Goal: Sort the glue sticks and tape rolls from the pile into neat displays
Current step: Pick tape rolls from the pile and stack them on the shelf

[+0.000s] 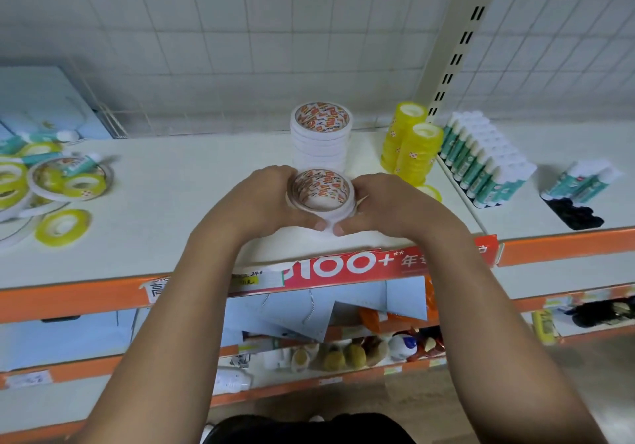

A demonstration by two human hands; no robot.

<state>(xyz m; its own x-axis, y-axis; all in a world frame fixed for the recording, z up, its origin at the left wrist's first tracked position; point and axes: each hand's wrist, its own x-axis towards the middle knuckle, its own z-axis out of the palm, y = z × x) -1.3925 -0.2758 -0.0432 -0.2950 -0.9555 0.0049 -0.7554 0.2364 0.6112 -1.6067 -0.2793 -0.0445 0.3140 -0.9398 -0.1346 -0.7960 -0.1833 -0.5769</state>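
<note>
Both hands, left hand (pixel 264 196) and right hand (pixel 385 203), clasp a small stack of white tape rolls (pixel 321 193) just near the taller white stack (pixel 321 134) on the shelf (pixel 206 182); squaring appears underway, then fetching from the pile (pixel 44 182) far left.

The cream shelf board (pixel 206 182) looks smooth and matt. Its orange front edge strip (pixel 68 297) is faintly glossy, and a shiny red printed card banner (pixel 360 265) lies along it. Near the front edge, the short stack of white tape rolls (pixel 321 191) shows matt, paper-like sides and printed cardboard cores; the taller white stack (pixel 321 141) behind it looks the same. Toward the back edge, yellow see-through tape columns (pixel 417 155) gleam like glossy plastic film. The teal-labelled glue sticks (pixel 481 158) have smooth white plastic caps. The black tray (pixel 577 218) looks like matt plastic.
</note>
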